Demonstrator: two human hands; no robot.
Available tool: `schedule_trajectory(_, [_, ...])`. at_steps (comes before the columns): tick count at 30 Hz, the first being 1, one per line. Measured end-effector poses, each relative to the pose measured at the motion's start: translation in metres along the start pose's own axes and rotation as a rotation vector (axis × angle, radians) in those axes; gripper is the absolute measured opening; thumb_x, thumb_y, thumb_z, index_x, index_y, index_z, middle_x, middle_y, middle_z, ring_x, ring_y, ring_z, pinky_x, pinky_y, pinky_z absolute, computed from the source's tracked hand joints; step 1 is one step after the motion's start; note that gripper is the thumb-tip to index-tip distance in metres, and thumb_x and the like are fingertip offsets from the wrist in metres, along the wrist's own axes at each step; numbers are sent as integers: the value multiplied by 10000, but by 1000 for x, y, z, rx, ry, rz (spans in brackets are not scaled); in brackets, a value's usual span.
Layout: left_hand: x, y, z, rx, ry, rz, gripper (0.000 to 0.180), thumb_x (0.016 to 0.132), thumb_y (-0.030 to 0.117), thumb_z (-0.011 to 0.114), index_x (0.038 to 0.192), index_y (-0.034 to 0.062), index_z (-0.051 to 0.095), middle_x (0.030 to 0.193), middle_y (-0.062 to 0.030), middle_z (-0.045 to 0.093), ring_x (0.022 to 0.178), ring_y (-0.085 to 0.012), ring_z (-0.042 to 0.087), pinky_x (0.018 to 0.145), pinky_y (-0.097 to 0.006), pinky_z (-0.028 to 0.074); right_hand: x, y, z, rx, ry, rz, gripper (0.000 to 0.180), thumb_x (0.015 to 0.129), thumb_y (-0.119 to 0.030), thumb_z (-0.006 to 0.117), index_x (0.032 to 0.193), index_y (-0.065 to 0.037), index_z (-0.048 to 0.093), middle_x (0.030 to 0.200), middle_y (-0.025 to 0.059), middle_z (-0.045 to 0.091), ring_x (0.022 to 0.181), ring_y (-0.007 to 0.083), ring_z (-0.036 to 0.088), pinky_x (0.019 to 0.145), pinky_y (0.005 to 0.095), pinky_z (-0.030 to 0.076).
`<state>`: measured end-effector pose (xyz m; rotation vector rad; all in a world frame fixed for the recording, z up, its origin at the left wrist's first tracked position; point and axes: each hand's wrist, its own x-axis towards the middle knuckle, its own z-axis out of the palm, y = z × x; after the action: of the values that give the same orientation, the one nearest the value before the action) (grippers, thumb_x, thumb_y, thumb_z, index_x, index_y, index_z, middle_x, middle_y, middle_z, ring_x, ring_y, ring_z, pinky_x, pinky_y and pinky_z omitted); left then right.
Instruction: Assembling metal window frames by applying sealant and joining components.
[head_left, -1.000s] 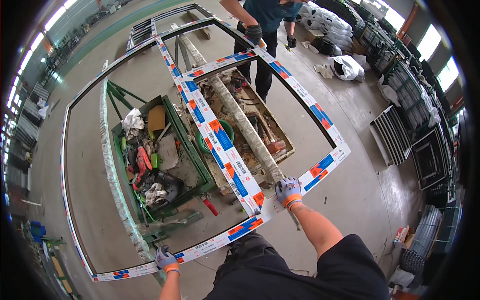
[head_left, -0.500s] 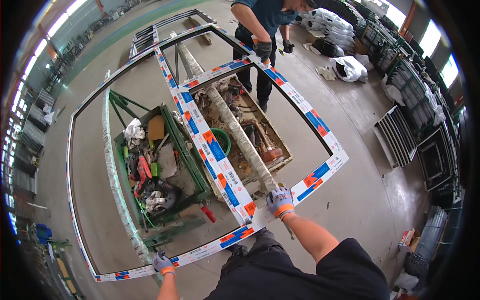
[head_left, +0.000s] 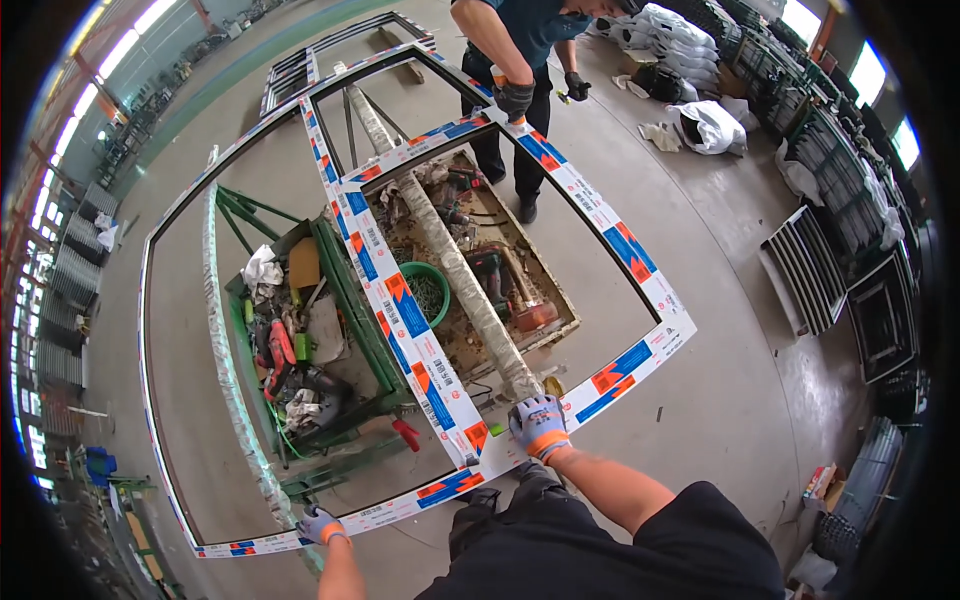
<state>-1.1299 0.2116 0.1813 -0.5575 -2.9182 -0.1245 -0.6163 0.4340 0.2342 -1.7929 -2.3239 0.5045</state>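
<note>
A large window frame (head_left: 408, 308), wrapped in white film with blue and orange print, lies across supports in front of me. My left hand (head_left: 318, 524), in a grey glove with an orange cuff, is closed over its near rail at the left. Further right, my right hand (head_left: 539, 424), gloved alike, grips the same rail close to where the middle bar meets it. Its fingertips are partly hidden. Just beyond that hand ends a film-wrapped support beam (head_left: 455, 262), which passes under the frame. A second wrapped beam (head_left: 222, 335) runs beneath the left part.
Under the frame stand a green cart (head_left: 345, 385) of tools and rags and a tray (head_left: 560, 335) with power tools and a green bowl (head_left: 428, 292). A co-worker (head_left: 520, 50) holds the far side with a gloved hand. Slatted panels (head_left: 805, 270) stand at right.
My right hand has shifted left and a little nearer along the rail. The inner part of the frame sits slightly further left in view. My left hand stays at the near left rail.
</note>
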Motion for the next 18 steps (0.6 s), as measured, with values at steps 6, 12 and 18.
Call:
schedule_trajectory(6, [-3, 7, 1, -14, -36, 5, 191, 835, 248, 617, 948, 105, 674, 964, -159, 652, 1100, -372, 522, 1019, -476, 355, -2, 6, 4, 15, 38, -21, 228, 832, -328, 602, 827, -105, 649, 895, 112, 663, 907, 305, 606, 838, 447, 419])
schedule_trajectory(12, [-3, 5, 4, -4, 1, 13, 189, 838, 249, 613, 949, 111, 679, 961, -154, 653, 1073, -364, 528, 987, -477, 368, -3, 7, 7, 24, 45, -9, 194, 808, -287, 622, 849, -102, 656, 895, 105, 654, 922, 299, 596, 848, 439, 420])
schedule_trajectory(18, [1, -4, 7, 18, -18, 24, 182, 835, 247, 617, 948, 121, 683, 967, -147, 656, 1052, -361, 536, 989, -472, 369, -2, 4, 2, 26, 24, -13, 195, 812, -289, 623, 860, -104, 663, 897, 102, 655, 924, 298, 597, 854, 438, 419])
